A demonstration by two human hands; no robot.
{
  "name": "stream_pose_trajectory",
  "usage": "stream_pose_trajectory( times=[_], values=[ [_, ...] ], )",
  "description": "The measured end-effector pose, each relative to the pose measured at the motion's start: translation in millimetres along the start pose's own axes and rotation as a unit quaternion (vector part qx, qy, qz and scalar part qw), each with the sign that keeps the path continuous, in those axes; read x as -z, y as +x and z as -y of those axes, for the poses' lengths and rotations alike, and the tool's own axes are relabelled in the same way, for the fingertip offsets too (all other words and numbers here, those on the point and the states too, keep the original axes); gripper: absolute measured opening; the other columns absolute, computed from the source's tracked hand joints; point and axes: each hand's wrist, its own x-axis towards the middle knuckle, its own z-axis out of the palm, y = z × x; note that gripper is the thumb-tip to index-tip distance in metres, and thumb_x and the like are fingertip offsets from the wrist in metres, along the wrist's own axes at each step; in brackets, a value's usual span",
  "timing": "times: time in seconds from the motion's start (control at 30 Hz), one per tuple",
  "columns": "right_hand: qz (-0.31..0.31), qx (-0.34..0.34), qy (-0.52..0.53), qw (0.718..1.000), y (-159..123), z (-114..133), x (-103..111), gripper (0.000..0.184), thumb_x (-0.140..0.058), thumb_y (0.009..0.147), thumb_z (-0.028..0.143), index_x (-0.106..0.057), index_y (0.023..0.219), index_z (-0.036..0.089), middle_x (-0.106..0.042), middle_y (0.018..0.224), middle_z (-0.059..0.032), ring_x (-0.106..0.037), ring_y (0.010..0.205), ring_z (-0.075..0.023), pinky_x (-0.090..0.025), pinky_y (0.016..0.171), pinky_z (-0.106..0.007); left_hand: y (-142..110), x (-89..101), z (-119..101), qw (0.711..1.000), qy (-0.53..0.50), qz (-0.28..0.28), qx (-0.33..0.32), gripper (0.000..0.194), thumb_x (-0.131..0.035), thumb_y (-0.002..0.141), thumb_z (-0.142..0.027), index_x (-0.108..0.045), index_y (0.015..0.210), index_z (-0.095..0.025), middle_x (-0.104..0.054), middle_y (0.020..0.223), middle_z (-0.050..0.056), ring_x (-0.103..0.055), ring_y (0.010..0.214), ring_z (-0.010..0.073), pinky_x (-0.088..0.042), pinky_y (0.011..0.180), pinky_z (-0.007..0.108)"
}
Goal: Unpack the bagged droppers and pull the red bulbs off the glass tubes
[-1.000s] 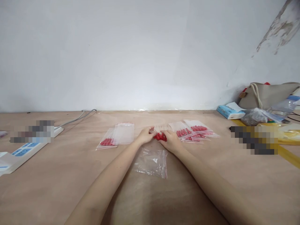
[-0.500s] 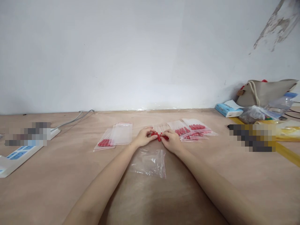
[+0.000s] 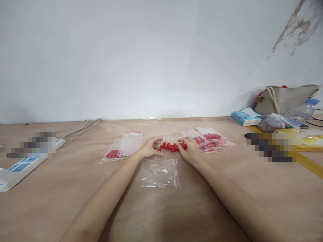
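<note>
A row of droppers with red bulbs (image 3: 171, 147) and thin clear stems lies between my hands, the bulbs pointing toward me. My left hand (image 3: 150, 148) cups the left end of the row, thumb and fingers apart, close to the leftmost bulb. At the other end, my right hand (image 3: 188, 148) rests with its thumb and fingertips apart around the rightmost red bulbs, touching them. Nearer to me a clear zip bag (image 3: 160, 173) lies flat, nothing visible inside it.
To the left are zip bags with red-bulbed droppers (image 3: 113, 153) under a translucent bag (image 3: 131, 144). Filled bags (image 3: 212, 136) overlap at right. A power strip (image 3: 32, 164) stands far left; a tissue pack (image 3: 246, 117) and a beige bag (image 3: 290, 99) sit at back right.
My hands have moved apart, toward the two ends of the row. More red bulbs show between them. The clear bag in front has shifted slightly and lies flatter.
</note>
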Motion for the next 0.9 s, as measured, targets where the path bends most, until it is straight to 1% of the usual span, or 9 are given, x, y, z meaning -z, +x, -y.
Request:
stream_pose_trajectory(
  times=[0.17, 0.27, 0.33, 0.43, 0.53, 0.7, 0.8, 0.87, 0.9],
  values=[
    [0.073, -0.005, 0.033, 0.997, -18, 17, 24, 0.018, -0.049, 0.079, 0.033, -0.061, 0.076, 0.019, -0.06, 0.07, -0.0038, -0.053, 0.068, -0.0156, -0.042, 0.066, -0.03, -28, 13.0, -19, 0.989, 0.126, -0.028, -0.067, 0.035, -0.067, 0.064, -0.036, -0.059, 0.092, -0.018, -0.054, 0.098, 0.007, -0.051, 0.093, 0.0203, -0.043, 0.08, 0.034],
    [0.141, 0.036, 0.039, 0.989, -33, 31, 34, 0.021, -0.053, 0.076, 0.037, -0.061, 0.087, 0.02, -0.058, 0.081, -0.0049, -0.053, 0.077, -0.0167, -0.042, 0.071, -0.032, -53, 11.3, -35, 0.966, 0.219, 0.028, -0.137, 0.019, -0.054, 0.076, -0.036, -0.061, 0.081, -0.019, -0.057, 0.088, 0.005, -0.052, 0.088, 0.0181, -0.039, 0.084, 0.032],
    [0.178, 0.071, 0.041, 0.981, -40, 37, 36, 0.024, -0.056, 0.075, 0.038, -0.06, 0.093, 0.022, -0.056, 0.09, -0.0058, -0.052, 0.084, -0.0176, -0.041, 0.075, -0.033, -65, 6.2, -41, 0.959, 0.237, 0.069, -0.141, 0.02, -0.055, 0.075, -0.036, -0.06, 0.089, -0.021, -0.057, 0.092, 0.005, -0.05, 0.091, 0.0192, -0.039, 0.083, 0.03],
    [0.215, 0.091, 0.027, 0.972, -46, 37, 32, 0.024, -0.058, 0.073, 0.037, -0.061, 0.094, 0.025, -0.054, 0.093, -0.0055, -0.051, 0.088, -0.0184, -0.04, 0.078, -0.035, -70, -1.8, -39, 0.967, 0.225, 0.075, -0.088, 0.032, -0.063, 0.067, -0.036, -0.058, 0.095, -0.022, -0.057, 0.091, 0.004, -0.052, 0.083, 0.0181, -0.041, 0.07, 0.026],
    [0.227, 0.079, 0.01, 0.971, -48, 32, 28, 0.024, -0.059, 0.072, 0.038, -0.061, 0.093, 0.026, -0.053, 0.095, -0.0056, -0.05, 0.09, -0.0194, -0.04, 0.079, -0.037, -63, -4.1, -34, 0.972, 0.211, 0.1, 0.008, 0.036, -0.068, 0.059, -0.039, -0.058, 0.087, -0.019, -0.055, 0.071, -0.001, -0.051, 0.061, 0.0132, -0.038, 0.054, 0.022],
    [0.209, 0.08, 0.015, 0.975, -51, 27, 26, 0.021, -0.057, 0.074, 0.032, -0.06, 0.093, 0.024, -0.053, 0.098, -0.0066, -0.05, 0.092, -0.0196, -0.042, 0.079, -0.037, -57, 19.1, -32, 0.974, 0.141, 0.173, 0.029, 0.027, -0.066, 0.061, -0.041, -0.056, 0.066, -0.016, -0.053, 0.059, -0.003, -0.047, 0.053, 0.01, -0.035, 0.05, 0.019],
    [0.191, 0.075, 0.026, 0.978, -51, 27, 25, 0.015, -0.054, 0.075, 0.027, -0.06, 0.089, 0.022, -0.053, 0.097, -0.007, -0.05, 0.091, -0.0192, -0.042, 0.079, -0.036, -55, 54.2, -24, 0.981, 0.145, 0.084, 0.099, 0.025, -0.066, 0.059, -0.038, -0.056, 0.067, -0.017, -0.054, 0.059, -0.003, -0.048, 0.052, 0.0103, -0.037, 0.051, 0.02],
    [0.182, 0.069, 0.037, 0.98, -50, 27, 25, 0.013, -0.053, 0.076, 0.024, -0.06, 0.087, 0.021, -0.052, 0.095, -0.007, -0.05, 0.091, -0.0189, -0.043, 0.078, -0.035, -51, 80.4, -14, 0.95, 0.22, -0.104, 0.196, 0.019, -0.061, 0.065, -0.036, -0.055, 0.069, -0.018, -0.055, 0.059, -0.002, -0.05, 0.052, 0.0118, -0.038, 0.05, 0.021],
    [0.18, 0.067, 0.042, 0.981, -50, 27, 25, 0.013, -0.053, 0.076, 0.024, -0.06, 0.086, 0.021, -0.052, 0.095, -0.0069, -0.05, 0.09, -0.0188, -0.043, 0.078, -0.035, -49, 92.0, -8, 0.933, 0.243, -0.154, 0.215, 0.017, -0.055, 0.069, -0.034, -0.054, 0.072, -0.017, -0.056, 0.062, -0.001, -0.052, 0.055, 0.0134, -0.039, 0.051, 0.022]
  ],
)
